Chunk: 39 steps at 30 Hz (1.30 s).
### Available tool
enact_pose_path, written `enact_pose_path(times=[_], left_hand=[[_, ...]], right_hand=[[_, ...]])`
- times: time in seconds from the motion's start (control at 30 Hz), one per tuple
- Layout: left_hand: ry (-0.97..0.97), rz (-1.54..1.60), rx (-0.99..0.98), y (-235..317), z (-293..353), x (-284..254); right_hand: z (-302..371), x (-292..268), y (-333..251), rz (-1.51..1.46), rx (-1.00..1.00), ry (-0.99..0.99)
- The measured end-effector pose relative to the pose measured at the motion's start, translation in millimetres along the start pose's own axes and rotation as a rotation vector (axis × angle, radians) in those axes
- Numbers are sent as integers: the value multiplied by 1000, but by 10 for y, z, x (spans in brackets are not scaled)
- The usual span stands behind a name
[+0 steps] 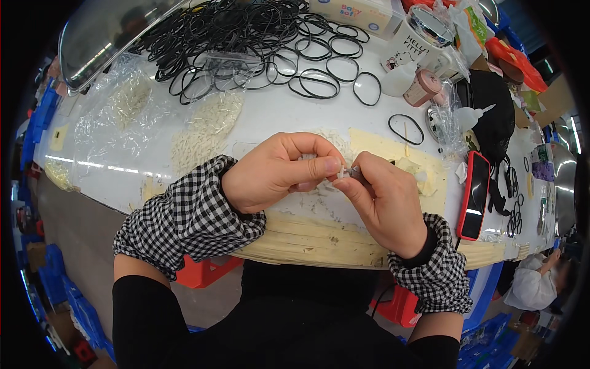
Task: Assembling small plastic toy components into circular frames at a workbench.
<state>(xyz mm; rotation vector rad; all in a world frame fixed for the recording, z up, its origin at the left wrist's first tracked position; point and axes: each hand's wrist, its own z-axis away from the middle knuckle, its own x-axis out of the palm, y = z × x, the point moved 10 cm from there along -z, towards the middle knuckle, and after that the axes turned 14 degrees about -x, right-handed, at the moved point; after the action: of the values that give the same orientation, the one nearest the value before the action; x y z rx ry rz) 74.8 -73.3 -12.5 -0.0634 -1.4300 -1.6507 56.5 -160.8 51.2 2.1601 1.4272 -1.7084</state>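
Observation:
Over the table's front part, my left hand (279,169) and my right hand (388,200) meet fingertip to fingertip. Thumb and forefinger of the left are closed on a small white piece (342,172), whose other end is mostly covered by fingers. A small grey object (353,173) shows between the right fingertips; its kind is too small to make out. Beside the left hand lies a heap of small white pieces (209,126). Behind it spreads a large tangle of black rubber bands (227,40), with a single black band (405,129) beyond my right hand.
A red-cased phone (474,195) lies right of my right hand. Clear plastic bags (120,104) sit at the left, near a shiny metal tray (104,37). Cups, a bottle (399,79) and a tissue pack (356,13) crowd the back right. Yellowed tape (307,237) covers the front edge.

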Motion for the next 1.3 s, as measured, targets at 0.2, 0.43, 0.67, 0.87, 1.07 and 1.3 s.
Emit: enact_pose_path(times=[0.2, 0.43, 0.67, 0.87, 1.07, 1.3], left_hand=[[35, -19, -12, -3, -7, 5], [134, 122, 36, 21, -2, -194], [211, 311, 61, 46, 34, -297], [274, 154, 36, 28, 28, -319], [272, 43, 5, 1, 23, -323], [188, -80, -64, -76, -24, -154]], right_hand=[[6, 20, -10, 8, -29, -15], [2, -14, 26, -21, 17, -17], [118, 229, 57, 116, 7, -183], [135, 317, 77, 198, 31, -241], [80, 220, 70, 112, 41, -149], [2, 14, 56, -135, 37, 33]])
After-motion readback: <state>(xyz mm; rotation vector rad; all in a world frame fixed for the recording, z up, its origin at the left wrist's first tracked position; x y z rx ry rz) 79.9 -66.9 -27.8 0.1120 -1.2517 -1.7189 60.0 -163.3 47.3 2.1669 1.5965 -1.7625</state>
